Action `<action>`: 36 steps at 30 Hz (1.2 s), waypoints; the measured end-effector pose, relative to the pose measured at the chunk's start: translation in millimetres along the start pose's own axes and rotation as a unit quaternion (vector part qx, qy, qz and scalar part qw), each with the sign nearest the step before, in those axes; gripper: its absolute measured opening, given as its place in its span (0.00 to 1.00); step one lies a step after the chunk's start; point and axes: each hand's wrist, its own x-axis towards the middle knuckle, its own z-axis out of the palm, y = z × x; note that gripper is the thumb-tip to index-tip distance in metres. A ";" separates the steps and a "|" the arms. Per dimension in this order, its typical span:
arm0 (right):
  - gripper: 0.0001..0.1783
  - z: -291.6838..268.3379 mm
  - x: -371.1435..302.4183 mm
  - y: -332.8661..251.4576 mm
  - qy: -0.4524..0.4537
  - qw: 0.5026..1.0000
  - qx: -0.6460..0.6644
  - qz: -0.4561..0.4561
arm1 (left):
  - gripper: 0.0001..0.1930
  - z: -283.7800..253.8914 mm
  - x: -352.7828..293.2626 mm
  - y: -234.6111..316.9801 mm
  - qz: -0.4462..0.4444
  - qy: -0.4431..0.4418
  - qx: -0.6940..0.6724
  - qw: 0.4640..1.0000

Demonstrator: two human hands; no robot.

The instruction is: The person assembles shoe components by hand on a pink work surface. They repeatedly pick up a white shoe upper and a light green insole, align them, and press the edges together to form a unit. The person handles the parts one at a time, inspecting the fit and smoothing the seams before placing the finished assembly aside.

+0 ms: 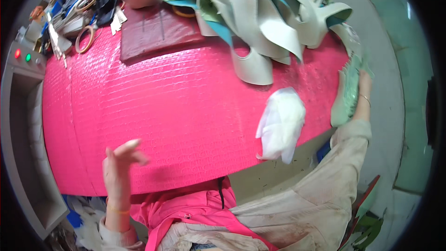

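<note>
My left hand point(120, 169) is raised over the near left edge of the pink-covered table point(153, 111), fingers apart and holding nothing. My right arm stretches out to the table's right edge. There my right hand point(365, 86) touches a stack of thin, pale green curved pieces point(346, 93). Its fingers are among the pieces and too hidden to show whether they grip. Between the hands, a crumpled, whitish, thin-looking bundle point(282, 123) lies at the near table edge.
Long pale strips with green and teal undersides point(253, 18) are heaped at the back. A dark red slab point(160, 32) lies to their left. Rolls of tape point(85, 39) and clutter fill the far left corner. A grey box with lit buttons point(25, 60) stands at the left edge.
</note>
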 end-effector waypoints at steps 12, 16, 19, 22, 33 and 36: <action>0.31 -49.7 -60.7 -107.7 -0.013 0.985 0.004 -0.174 | 0.66 55.0 34.7 -43.5 0.015 -0.400 -0.582 0.708; 0.18 -131.9 -235.7 -288.0 -0.264 0.822 0.383 -0.327 | 0.73 50.6 24.9 -41.4 0.102 -0.542 -0.550 0.627; 0.15 -157.8 -322.6 -377.5 -0.315 0.717 0.344 -0.517 | 0.51 26.7 -1.1 -37.6 0.135 -0.396 -0.553 0.721; 0.14 -162.6 -356.1 -414.7 -0.317 0.677 0.300 -0.592 | 0.29 -1.0 -16.7 -32.4 0.060 -0.184 -0.547 0.815; 0.20 -132.3 -206.5 -441.7 -0.020 0.832 0.463 -0.306 | 0.30 -32.5 36.1 34.2 0.017 -0.214 -0.077 0.974; 0.26 -83.9 -118.8 -428.7 0.112 0.942 0.246 -0.199 | 0.16 40.0 101.0 57.3 0.207 -0.180 0.160 0.948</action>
